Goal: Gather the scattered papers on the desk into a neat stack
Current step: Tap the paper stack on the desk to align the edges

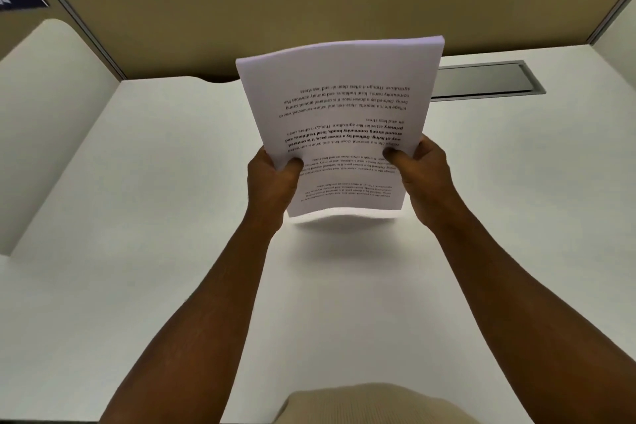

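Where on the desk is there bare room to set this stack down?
Both the left hand and right hand grip the stack of papers above the white desk. Bare desktop lies under the stack, between the forearms, and to the left up to the side partition. Behind the stack on the right, the metal cable tray takes the back edge.

The papers [344,120] were bunched in one white, squared-up sheaf with upside-down print, held tilted above the desk [137,217], toward twelve o'clock.
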